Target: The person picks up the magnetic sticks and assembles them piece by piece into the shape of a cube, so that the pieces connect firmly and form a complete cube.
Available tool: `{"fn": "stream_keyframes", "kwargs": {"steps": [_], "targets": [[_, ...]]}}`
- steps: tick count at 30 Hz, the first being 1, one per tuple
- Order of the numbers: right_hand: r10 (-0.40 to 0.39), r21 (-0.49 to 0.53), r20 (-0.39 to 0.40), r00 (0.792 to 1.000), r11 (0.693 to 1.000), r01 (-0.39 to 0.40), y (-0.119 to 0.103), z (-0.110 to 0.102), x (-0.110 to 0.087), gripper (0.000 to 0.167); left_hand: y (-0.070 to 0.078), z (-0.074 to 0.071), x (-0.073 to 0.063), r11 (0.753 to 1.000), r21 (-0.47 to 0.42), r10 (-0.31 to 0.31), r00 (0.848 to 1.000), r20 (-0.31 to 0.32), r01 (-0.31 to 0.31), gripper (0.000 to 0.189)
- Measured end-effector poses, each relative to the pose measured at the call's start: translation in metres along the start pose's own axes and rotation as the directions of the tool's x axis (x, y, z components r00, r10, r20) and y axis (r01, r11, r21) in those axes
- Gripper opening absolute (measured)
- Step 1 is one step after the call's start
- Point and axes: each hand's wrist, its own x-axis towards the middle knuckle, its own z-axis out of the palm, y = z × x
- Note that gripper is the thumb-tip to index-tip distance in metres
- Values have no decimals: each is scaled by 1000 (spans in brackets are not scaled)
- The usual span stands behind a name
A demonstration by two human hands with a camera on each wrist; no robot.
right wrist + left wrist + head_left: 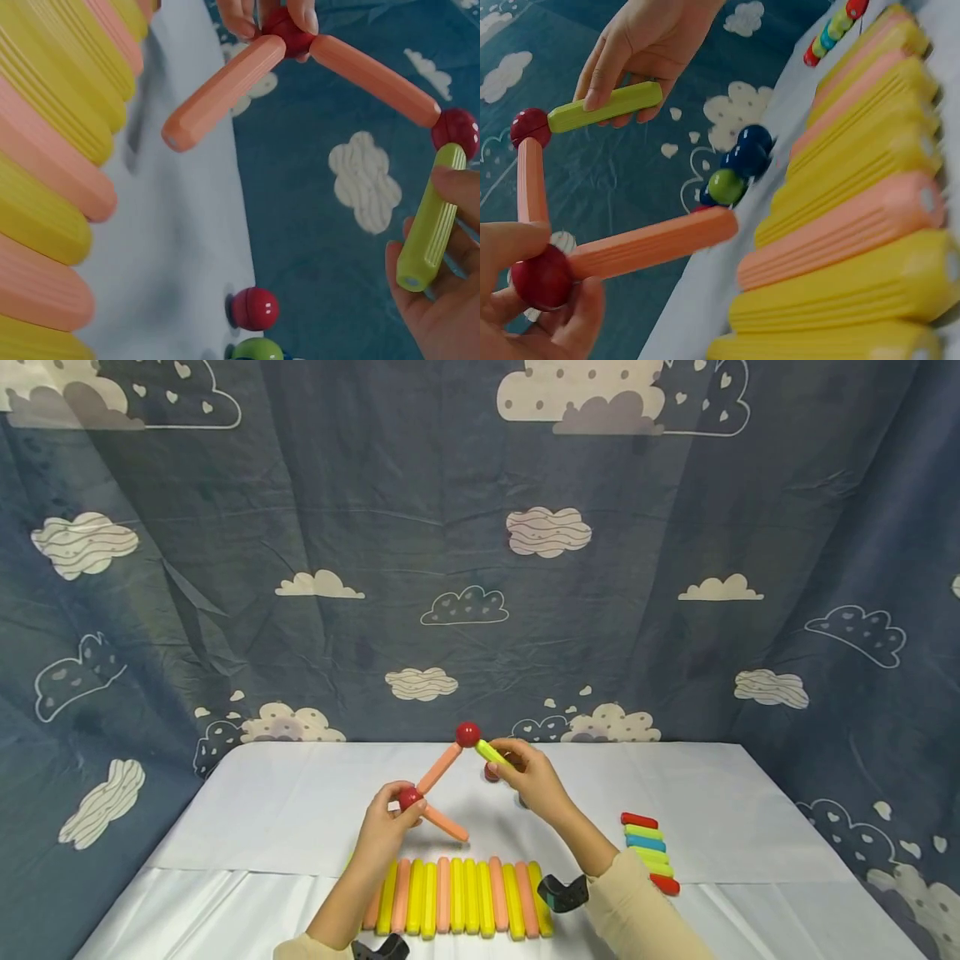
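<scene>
My left hand (pixel 386 822) grips a red ball (pixel 543 277) between thumb and fingers, above the table. Two orange rods join that ball: one orange rod (pixel 446 823) sticks out toward the lower right, the other orange rod (pixel 439 768) rises to a second red ball (pixel 468 734). From this upper ball a yellow-green rod (pixel 606 107) slants down, its end touching the ball. My right hand (pixel 534 777) pinches the yellow-green rod between thumb and fingers. The chain of rods and balls is held in the air, bent at both balls.
A row of yellow and orange rods (pixel 470 897) lies along the table's front (pixel 247 835). Short red, green and blue rods (pixel 647 843) lie at the right. Behind my right hand are a loose red ball (pixel 255 308) and a green ball (pixel 726 186), beside dark blue balls (pixel 746 157).
</scene>
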Motion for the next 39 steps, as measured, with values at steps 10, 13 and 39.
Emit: {"fn": "stream_keyframes", "kwargs": {"steps": [10, 13, 39], "targets": [[17, -18, 137, 990, 1000, -14, 9, 15, 24, 28, -20, -10, 16, 904, 425, -91, 990, 109, 36, 34], [21, 23, 183, 983, 999, -25, 10, 19, 27, 28, -21, -13, 18, 856, 517, -117, 982, 145, 26, 35], [91, 71, 240, 967, 991, -111, 17, 21, 38, 39, 3, 13, 90, 987, -98, -112, 983, 145, 127, 40]]}}
